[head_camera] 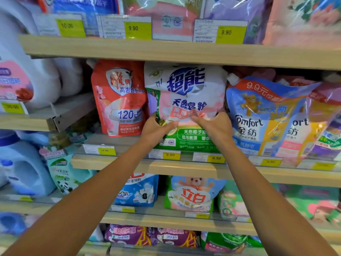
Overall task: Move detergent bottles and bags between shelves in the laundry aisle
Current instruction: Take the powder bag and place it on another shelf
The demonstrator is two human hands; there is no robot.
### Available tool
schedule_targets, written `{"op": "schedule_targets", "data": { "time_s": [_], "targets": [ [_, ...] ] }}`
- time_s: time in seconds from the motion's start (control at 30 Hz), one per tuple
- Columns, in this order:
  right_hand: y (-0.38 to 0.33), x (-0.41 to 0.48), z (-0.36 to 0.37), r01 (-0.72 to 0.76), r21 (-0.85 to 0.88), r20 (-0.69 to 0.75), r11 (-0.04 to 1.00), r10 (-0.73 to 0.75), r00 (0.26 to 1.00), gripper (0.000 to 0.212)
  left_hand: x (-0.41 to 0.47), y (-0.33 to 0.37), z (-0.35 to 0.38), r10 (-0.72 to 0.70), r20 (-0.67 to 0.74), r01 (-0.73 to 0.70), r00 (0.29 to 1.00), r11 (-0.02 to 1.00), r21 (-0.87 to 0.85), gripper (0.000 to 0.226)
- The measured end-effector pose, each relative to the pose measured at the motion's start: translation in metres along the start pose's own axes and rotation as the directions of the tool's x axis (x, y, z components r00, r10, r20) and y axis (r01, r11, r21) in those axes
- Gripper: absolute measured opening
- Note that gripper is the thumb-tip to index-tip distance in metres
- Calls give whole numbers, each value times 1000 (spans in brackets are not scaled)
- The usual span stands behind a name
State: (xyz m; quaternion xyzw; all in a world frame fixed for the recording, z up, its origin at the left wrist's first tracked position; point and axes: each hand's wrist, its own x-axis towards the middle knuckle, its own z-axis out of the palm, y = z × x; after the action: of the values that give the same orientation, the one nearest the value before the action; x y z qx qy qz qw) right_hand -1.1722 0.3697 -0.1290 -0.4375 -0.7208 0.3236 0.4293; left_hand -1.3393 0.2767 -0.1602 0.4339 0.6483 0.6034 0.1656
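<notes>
A white, pink and green detergent powder bag (pixel 186 93) with blue lettering stands on the middle shelf (pixel 129 164), its top folded under the shelf above. My left hand (pixel 158 129) grips its lower left side. My right hand (pixel 214 125) grips its lower right side. Both thumbs press on the bag's front. To its left stands a red pouch (pixel 120 97); to its right stands a blue Comfort pouch (pixel 258 115).
White jugs (pixel 36 74) sit on a left shelf, a pale blue jug (pixel 24 170) below them. The upper shelf board (pixel 184 52) hangs just above the bag. Lower shelves carry a blue bag (pixel 138 191), a teddy-bear bag (pixel 191 194) and purple bags (pixel 151 235). Yellow price tags line the edges.
</notes>
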Motion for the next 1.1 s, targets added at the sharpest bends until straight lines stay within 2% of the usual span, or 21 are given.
{"op": "schedule_targets", "data": {
  "time_s": [0.1,0.2,0.3,0.37,0.43,0.53,0.63,0.7,0.8,0.93,1.1],
  "targets": [
    [2,2,-1,-9,23,55,1000,8,998,67,1,-2,-4,-10,31,11,999,1000,-14,36],
    [10,7,-5,-16,117,178,993,-5,984,50,11,0,-10,-38,167,31,985,999,43,62],
    [13,12,-13,-38,130,303,991,-3,953,81,20,0,-16,-84,265,66,961,995,76,95],
    [16,13,-17,-22,69,349,997,-4,937,87,23,-3,-18,-115,283,91,952,991,95,102],
    [19,13,-17,-19,86,330,996,-11,944,72,23,-4,-18,-113,260,93,959,992,88,92],
    [20,10,-7,-36,186,152,982,8,988,59,20,-7,-10,-77,115,84,990,995,-56,55],
    [18,12,0,-41,216,43,975,33,999,48,22,-6,-5,-110,-26,104,994,978,-182,46],
    [16,14,2,-62,248,14,967,60,998,45,22,-4,-5,-157,-108,136,982,974,-181,43],
    [11,17,4,-79,278,3,957,81,997,50,20,-1,-7,-167,-209,127,964,973,-194,36],
    [-10,23,2,-104,305,-22,947,116,993,48,20,22,-20,-109,-284,49,953,977,-209,24],
    [-24,9,2,-101,360,-19,927,116,993,81,2,40,-30,-65,-322,13,944,987,-163,22]
  ]
}}
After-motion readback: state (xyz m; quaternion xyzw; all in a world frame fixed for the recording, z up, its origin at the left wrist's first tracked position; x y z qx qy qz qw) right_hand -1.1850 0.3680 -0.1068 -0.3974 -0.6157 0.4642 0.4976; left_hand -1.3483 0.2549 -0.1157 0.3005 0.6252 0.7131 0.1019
